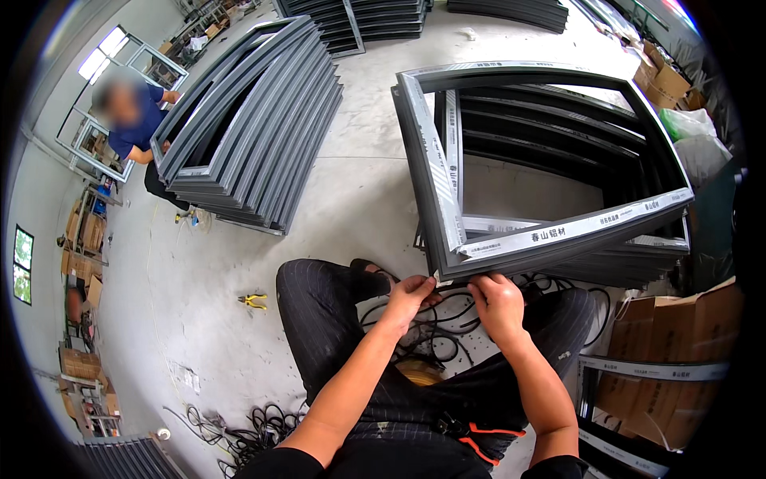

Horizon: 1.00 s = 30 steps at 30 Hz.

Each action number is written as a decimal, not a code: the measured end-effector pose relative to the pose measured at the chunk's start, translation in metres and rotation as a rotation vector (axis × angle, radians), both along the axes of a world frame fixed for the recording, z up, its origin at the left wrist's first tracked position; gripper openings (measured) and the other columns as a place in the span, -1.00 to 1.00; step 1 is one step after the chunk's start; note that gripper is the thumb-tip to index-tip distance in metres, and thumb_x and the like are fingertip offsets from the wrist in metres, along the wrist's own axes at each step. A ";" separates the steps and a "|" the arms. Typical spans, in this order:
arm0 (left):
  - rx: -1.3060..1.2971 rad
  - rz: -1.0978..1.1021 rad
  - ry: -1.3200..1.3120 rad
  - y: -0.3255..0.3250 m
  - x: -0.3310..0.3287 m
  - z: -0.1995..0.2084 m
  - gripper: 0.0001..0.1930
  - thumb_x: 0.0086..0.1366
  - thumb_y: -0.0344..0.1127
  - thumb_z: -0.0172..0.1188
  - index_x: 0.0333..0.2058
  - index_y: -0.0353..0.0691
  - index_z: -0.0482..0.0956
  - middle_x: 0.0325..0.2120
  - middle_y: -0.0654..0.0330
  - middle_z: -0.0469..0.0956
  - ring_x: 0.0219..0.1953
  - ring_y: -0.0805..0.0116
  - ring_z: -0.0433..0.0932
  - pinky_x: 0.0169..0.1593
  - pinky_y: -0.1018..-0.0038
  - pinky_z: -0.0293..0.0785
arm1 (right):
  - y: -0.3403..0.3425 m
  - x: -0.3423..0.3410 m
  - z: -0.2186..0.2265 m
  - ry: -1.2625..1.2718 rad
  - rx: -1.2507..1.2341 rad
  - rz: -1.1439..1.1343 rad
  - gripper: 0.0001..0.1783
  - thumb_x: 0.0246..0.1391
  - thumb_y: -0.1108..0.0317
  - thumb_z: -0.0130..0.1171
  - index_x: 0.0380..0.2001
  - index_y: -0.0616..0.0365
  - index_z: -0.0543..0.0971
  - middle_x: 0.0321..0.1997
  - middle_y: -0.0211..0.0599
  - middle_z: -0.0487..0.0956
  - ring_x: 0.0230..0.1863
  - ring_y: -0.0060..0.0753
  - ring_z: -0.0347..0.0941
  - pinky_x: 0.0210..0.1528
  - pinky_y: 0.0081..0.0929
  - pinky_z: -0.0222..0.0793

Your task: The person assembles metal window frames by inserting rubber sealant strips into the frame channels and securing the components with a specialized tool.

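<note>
A dark grey window frame (550,247) with white printed film lies on top of a stack of similar frames in front of me. At its near left corner my left hand (411,299) is closed, thumb and fingers pinching a thin black rubber strip. My right hand (499,305) is curled against the frame's near edge, a little to the right, closed on the same strip; its fingertips are partly hidden. Loose loops of black rubber strip (435,329) hang and lie below both hands, between my knees.
At left, a person (132,112) stands by another frame stack (255,144). Yellow-handled pliers (253,301) lie on the floor. Orange-handled pliers (479,439) rest at my lap. A black strip tangle (263,431) lies lower left; cardboard boxes (670,335) stand right.
</note>
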State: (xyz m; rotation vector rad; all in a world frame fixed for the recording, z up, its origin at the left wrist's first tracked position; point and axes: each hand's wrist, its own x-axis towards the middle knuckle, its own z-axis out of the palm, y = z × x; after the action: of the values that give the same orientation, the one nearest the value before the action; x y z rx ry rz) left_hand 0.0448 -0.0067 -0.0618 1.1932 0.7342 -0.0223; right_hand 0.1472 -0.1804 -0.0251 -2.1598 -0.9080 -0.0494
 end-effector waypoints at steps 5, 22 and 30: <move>-0.024 0.027 0.076 0.003 0.009 0.005 -0.68 0.35 -0.06 0.14 -0.26 -0.24 0.59 -0.46 0.31 0.59 -0.38 0.53 0.55 -0.25 0.59 0.39 | 0.000 0.000 0.003 -0.055 0.019 -0.008 -0.90 -0.12 0.42 0.28 -0.44 0.10 0.62 -0.40 -0.22 0.50 -0.35 -0.06 0.46 -0.30 -0.23 0.41; -0.039 -0.032 -0.021 -0.008 0.002 -0.005 -0.76 0.26 -0.18 0.28 -0.29 -0.25 0.57 -0.42 0.36 0.53 -0.40 0.60 0.45 -0.23 0.61 0.40 | 0.003 -0.001 0.000 -0.069 -0.032 -0.032 -0.91 -0.13 0.42 0.27 -0.46 0.09 0.61 -0.40 -0.22 0.49 -0.37 -0.06 0.47 -0.33 -0.23 0.42; -0.171 0.059 -0.003 -0.024 0.005 0.002 -0.76 0.22 -0.19 0.32 -0.30 -0.24 0.58 -0.43 0.36 0.54 -0.44 0.58 0.44 -0.27 0.62 0.38 | 0.002 -0.002 0.005 -0.042 -0.034 -0.021 -0.91 -0.12 0.47 0.26 -0.44 0.14 0.63 -0.39 -0.17 0.49 -0.34 0.00 0.47 -0.28 -0.19 0.40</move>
State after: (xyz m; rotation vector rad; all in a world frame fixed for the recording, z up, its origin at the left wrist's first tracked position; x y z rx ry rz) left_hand 0.0499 -0.0308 -0.0601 1.0080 0.7495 -0.0341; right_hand 0.1449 -0.1789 -0.0198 -2.2070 -0.9157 -0.0910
